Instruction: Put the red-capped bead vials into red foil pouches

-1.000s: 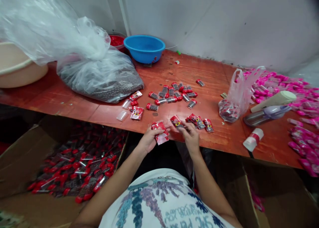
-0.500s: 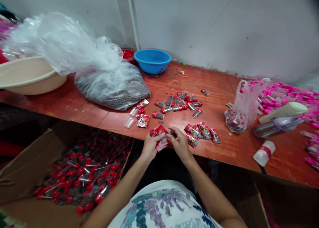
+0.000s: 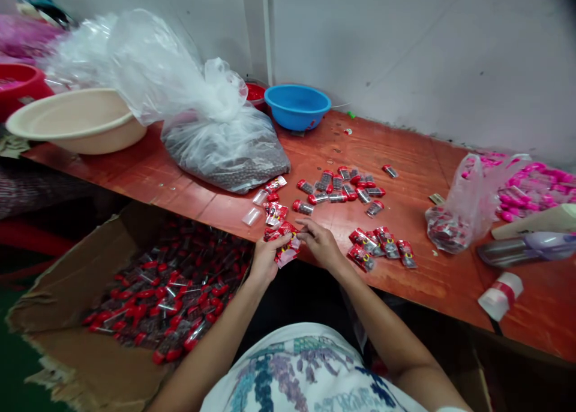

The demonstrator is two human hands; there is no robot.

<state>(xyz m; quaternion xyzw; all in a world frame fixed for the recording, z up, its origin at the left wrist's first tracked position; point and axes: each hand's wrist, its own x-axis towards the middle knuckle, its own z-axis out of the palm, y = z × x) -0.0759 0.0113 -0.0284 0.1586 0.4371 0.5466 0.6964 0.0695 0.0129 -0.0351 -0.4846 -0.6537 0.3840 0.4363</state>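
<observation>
At the table's front edge my left hand [image 3: 265, 257] is closed on red printed plastic packets [image 3: 287, 253]. The fingers of my right hand [image 3: 320, 244] are pinched at the packets' right edge. Just beyond my left hand lie another red packet [image 3: 275, 214], some red caps [image 3: 272, 197] and clear empty tubes [image 3: 252, 216]. Farther back, several red-capped tubes [image 3: 336, 184] with dark beads are scattered on the table. Right of my right hand rests a group of filled red packets [image 3: 375, 244].
A cardboard box [image 3: 58, 316] of red-capped tubes stands below the table at left. On the red-brown table [image 3: 405, 292] are a big bag of dark beads [image 3: 229, 151], a cream basin [image 3: 81, 124], a blue basin [image 3: 297, 107], a tied bag [image 3: 450, 226] and a bottle [image 3: 508, 250].
The view has turned left, so the table's things appear farther right. My left hand still holds the packets, now showing more of their printed face. My right fingers stay at their edge.
</observation>
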